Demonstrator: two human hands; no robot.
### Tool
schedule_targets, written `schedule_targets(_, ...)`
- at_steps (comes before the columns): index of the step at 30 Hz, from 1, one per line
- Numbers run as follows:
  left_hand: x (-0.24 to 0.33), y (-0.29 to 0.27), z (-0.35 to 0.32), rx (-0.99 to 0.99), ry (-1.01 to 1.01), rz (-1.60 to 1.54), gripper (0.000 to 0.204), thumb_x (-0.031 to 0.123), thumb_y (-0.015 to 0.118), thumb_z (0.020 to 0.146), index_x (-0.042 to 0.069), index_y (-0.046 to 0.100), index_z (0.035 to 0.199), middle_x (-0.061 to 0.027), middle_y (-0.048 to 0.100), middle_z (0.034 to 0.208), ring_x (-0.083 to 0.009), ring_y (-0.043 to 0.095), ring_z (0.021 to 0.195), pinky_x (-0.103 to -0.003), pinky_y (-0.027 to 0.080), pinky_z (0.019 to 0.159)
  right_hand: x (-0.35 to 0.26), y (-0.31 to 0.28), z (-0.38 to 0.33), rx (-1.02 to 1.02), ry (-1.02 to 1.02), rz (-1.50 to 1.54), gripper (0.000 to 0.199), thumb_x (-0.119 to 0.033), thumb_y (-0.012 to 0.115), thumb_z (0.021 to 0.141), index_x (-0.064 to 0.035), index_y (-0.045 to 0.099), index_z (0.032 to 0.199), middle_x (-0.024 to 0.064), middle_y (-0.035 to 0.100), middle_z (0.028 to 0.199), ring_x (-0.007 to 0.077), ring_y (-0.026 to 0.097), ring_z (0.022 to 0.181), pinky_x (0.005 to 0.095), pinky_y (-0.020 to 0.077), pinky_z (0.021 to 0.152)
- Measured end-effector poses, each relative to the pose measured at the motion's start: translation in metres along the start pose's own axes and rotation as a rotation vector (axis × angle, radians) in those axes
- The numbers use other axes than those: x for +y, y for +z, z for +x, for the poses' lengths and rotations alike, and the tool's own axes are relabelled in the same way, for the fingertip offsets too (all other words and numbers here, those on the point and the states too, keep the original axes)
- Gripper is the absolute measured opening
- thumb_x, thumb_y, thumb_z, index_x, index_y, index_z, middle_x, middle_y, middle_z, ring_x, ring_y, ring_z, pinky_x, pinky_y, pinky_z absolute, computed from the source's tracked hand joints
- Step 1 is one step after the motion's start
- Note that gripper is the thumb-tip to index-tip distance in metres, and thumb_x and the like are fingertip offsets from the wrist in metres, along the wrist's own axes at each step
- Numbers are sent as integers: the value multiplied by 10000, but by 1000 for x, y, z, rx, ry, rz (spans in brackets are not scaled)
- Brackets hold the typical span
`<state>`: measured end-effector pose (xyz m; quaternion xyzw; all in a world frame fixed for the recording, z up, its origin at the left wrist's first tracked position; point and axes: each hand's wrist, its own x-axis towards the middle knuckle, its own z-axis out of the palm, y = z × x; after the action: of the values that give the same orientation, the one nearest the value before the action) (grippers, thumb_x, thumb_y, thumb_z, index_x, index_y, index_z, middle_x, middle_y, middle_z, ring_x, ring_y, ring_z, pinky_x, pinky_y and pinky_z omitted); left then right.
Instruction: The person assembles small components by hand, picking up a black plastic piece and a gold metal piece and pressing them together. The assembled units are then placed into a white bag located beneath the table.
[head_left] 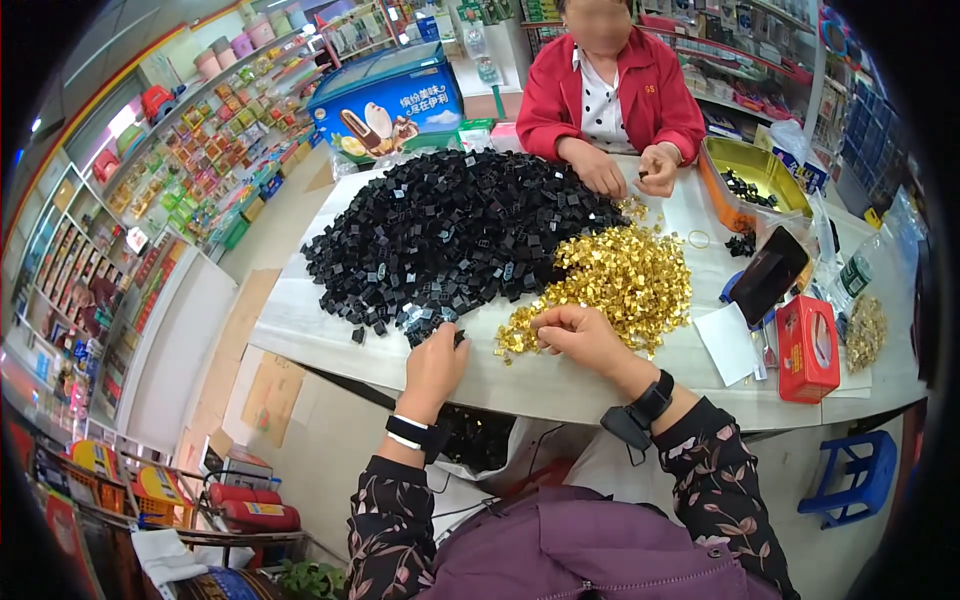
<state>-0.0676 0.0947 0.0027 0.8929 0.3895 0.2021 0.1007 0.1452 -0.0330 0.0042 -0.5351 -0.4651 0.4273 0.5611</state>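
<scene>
Pinching a black piece [460, 339] in the left hand [435, 367] beside the black pile [450, 240] on the table [288, 325]. Holding the right hand [588, 342] by the gold pile [635, 285], with fingertips close together; cannot tell around what.

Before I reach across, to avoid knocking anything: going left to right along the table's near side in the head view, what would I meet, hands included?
Left hand, right hand, white paper, red box, small pale-gold heap. The black pile and gold pile overlap the hands' span, so are left out.
</scene>
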Motion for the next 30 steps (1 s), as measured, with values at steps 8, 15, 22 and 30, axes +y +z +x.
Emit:
schedule_targets(8,37,10,-22,-64,-25,-669,270,165,617,834,13,591,1056,-56,607,767,-125,562,666,-271,464,611,10,1,0,-94,-33,92,197,-135,614,859,-15,618,1015,16,626,826,73,575,720,224,482,655)
schedule_targets(15,42,46,-15,225,359,-578,199,126,586,876,35,592,1052,-15,591,792,-72,498,524,-201,407,468,0,8,-7,-185,-88,33,226,-159,608,837,-26,605,1019,12,614,838,70,564,732,221,470,653)
schedule_targets(22,73,30,-28,-97,-98,-1085,190,136,549,909,32,554,1068,-20,588,782,-56,479,493,-175,373,438,3,2,-7,-189,-81,111,205,-154,585,831,-39,606,999,4,615,838,69,556,739,215,459,671)
schedule_targets(30,70,26,-26,-126,-129,-1182,170,117,532,915,27,548,1058,-30,597,790,-50,482,506,-173,371,439,1,4,-5,-202,-81,53,205,-151,583,822,-43,602,995,10,615,826,71,552,712,215,455,640)
